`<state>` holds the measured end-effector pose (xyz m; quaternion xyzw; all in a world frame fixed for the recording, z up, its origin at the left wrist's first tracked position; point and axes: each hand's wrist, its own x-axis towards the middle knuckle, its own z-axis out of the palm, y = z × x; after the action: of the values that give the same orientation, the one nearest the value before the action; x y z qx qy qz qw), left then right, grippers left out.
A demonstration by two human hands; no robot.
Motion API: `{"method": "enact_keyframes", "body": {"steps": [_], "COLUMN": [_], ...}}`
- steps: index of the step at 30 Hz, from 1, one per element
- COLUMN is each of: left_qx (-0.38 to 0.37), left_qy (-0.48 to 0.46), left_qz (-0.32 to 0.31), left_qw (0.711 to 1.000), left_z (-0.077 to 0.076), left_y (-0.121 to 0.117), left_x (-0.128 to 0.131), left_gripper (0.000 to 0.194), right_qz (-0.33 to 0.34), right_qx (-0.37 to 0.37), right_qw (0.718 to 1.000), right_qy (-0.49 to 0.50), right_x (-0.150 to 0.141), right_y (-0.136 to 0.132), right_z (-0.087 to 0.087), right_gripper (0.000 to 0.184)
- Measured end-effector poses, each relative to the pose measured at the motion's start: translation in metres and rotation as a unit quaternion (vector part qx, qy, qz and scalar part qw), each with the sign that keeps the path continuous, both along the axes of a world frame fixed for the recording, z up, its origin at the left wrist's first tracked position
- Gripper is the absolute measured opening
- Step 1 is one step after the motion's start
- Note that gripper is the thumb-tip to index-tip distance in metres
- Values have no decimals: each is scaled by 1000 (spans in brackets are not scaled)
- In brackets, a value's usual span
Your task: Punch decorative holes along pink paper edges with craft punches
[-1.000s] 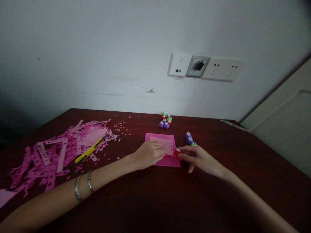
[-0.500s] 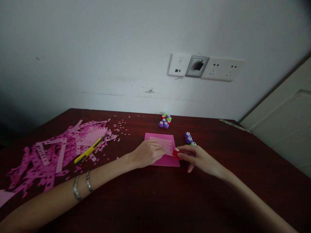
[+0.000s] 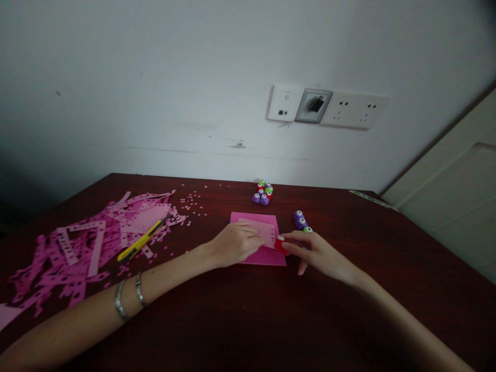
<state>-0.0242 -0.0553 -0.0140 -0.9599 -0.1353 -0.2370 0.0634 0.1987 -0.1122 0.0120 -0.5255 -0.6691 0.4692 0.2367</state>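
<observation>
Red punch [image 3: 279, 244]: between hands, at light-pink sheet [image 3: 267, 232] edge
Right hand [image 3: 320, 253]: pinching punch, likely to align it
Left hand [image 3: 234, 246]: over sheet, probably steadying it; can't tell grip

The left grip [image 3: 234, 245] lies palm down, the right grip [image 3: 322, 254] pinched.

Small punch [image 3: 280, 243]: red, white top; upper card [image 3: 267, 233]: pale pink, row of darker holes; base sheet [image 3: 267, 257]: deeper pink; cutter [image 3: 141, 239]: yellow, black; rear punches [image 3: 264, 198]: purple, red, green
</observation>
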Motion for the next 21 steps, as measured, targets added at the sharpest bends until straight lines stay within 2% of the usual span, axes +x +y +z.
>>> {"method": "enact_keyframes", "body": {"steps": [6, 14, 16, 18, 21], "left_qx": [-1, 40, 19, -25, -87], "left_qy": [6, 47, 52, 54, 82], "left_qz": [-1, -33, -45, -43, 2], "left_qw": [1000, 998, 997, 997, 993], "left_z": [0, 1, 3, 4, 3], "left_y": [0, -1, -2, -2, 0], "left_x": [0, -2, -2, -2, -2], "left_gripper": [23, 25, 24, 33, 45], "right_qz": [-6, 3, 7, 15, 26], "right_qx": [8, 20, 31, 43, 60], "right_qw": [1000, 999, 999, 998, 997], "right_qy": [-12, -39, -40, -40, -48], "right_x": [-1, 1, 2, 2, 3], "right_y": [-1, 0, 1, 1, 1], "right_z": [-1, -4, -7, -11, -15], "right_gripper": [38, 34, 33, 31, 29]}}
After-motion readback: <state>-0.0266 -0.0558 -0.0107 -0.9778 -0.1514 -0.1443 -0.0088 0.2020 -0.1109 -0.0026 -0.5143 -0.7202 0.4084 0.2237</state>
